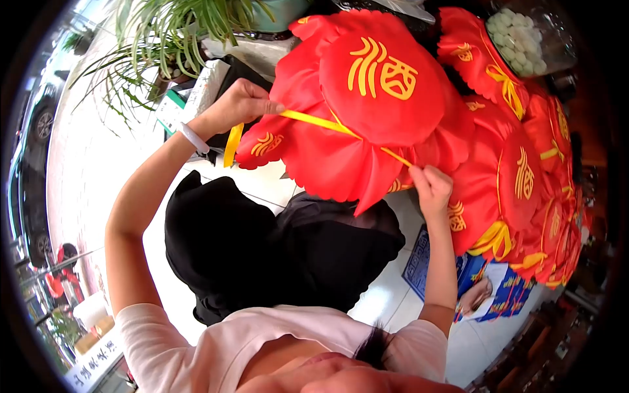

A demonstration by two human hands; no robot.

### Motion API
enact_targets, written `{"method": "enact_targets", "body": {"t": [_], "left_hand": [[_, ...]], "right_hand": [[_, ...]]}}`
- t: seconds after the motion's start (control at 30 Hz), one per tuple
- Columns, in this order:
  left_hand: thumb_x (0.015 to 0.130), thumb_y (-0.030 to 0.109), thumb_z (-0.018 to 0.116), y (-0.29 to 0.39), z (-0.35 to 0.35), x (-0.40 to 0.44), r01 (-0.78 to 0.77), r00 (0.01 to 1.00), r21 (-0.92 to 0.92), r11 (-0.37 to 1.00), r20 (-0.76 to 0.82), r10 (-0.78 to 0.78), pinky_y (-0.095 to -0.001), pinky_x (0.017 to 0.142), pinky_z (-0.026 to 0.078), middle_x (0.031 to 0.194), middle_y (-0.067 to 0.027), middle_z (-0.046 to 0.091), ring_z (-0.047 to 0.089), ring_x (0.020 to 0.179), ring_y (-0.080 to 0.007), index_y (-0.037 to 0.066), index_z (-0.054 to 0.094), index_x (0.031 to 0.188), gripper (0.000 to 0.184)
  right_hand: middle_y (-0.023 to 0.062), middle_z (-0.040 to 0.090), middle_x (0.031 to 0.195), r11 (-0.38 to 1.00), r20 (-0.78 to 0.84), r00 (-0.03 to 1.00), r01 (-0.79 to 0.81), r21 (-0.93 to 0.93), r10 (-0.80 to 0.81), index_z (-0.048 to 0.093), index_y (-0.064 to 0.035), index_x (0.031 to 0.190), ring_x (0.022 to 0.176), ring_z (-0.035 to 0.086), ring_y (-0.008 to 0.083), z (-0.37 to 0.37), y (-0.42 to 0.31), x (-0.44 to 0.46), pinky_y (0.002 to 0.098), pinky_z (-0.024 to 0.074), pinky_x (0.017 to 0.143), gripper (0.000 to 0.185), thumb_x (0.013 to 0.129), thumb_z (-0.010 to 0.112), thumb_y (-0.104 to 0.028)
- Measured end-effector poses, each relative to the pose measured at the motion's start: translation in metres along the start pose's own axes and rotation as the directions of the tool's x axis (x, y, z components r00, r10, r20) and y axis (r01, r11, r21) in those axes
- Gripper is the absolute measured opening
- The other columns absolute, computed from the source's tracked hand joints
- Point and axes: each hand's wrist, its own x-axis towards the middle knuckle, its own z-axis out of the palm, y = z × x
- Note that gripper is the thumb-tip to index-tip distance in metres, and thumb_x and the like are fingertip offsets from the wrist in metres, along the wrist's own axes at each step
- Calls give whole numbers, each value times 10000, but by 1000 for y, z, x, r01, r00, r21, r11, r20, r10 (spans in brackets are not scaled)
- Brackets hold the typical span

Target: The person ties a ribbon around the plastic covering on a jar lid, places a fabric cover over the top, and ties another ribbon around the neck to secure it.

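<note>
Before me stands something wrapped in a red cloth cover [386, 78] with yellow characters printed on its round top. A yellow ribbon [314, 120] runs round the gathered cloth under that top. My left hand [242, 105] pinches one length of the ribbon, with its loose tail hanging below the fist. On the other side, my right hand [432, 190] is closed on the ribbon's other end. Both lengths are stretched taut, pulled apart to either side. What lies beneath the cover is hidden.
Similar red covers with tied yellow bows [495, 239] crowd the right side. A clear bag of pale round pieces [517, 42] sits at the upper right. Potted plants [177, 39] stand at the upper left. A blue patterned box [504, 291] lies on the tiled floor.
</note>
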Motion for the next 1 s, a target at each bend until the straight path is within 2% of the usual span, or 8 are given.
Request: {"method": "enact_targets", "body": {"t": [0.07,0.2,0.37,0.57,0.67,0.77,0.9,1.0], "left_hand": [[770,139,686,-3,0,7,-38,999,-219,975,-46,28,-221,373,183,462,49,356,275,392,-31,-13,603,598,244],[776,140,678,-3,-12,27,-135,990,-180,974,11,139,-224,373,162,455,54,340,263,387,-31,-5,587,576,263],[819,142,623,-22,-16,38,-196,969,-182,964,117,219,-238,377,171,455,37,325,261,382,-44,-16,549,571,303],[869,241,588,-43,2,-11,78,950,-354,932,310,38,-224,387,181,461,41,348,245,398,-40,36,523,587,355],[893,230,556,-71,20,-17,262,801,-356,897,599,3,-225,399,195,493,29,343,274,421,-55,36,502,600,355],[920,251,508,-91,33,-6,301,649,-318,899,759,51,-225,430,283,547,20,363,323,455,-78,37,494,646,348],[931,218,477,-132,49,12,96,505,-197,976,854,123,-252,759,436,795,-48,607,568,798,-122,-13,596,828,279],[926,230,485,-169,67,10,261,418,-199,945,905,75,-255,799,443,918,-70,640,576,866,-124,-15,625,941,281]], "right_hand": [[69,278,498,997,-37,997,-69,37,71,351,8,552,424,273,134,-1,-5,1,295,235,409,378,799,633,-44],[59,277,496,991,-78,990,-125,-57,120,367,9,548,436,267,115,-2,-14,-2,292,241,413,378,806,634,-63],[16,326,501,909,-100,907,-414,-43,408,426,10,571,488,297,63,12,-31,-20,258,261,429,346,838,613,-106],[-43,491,582,642,65,685,-707,296,725,605,10,749,523,394,23,40,-55,-48,193,305,475,276,903,531,-206],[-56,394,532,370,248,471,-856,360,847,551,-39,673,473,335,22,76,-77,-69,206,262,440,355,925,488,-281],[-53,347,523,326,375,521,-819,472,767,509,-32,653,454,298,28,102,-92,-77,209,239,430,398,930,470,-314],[-23,400,543,402,420,555,-823,401,718,557,-8,781,461,311,45,124,-88,-65,211,249,434,381,954,410,-314],[5,492,571,473,404,581,-812,342,706,611,8,911,471,358,51,140,-94,-54,210,291,452,391,954,402,-319]]}}
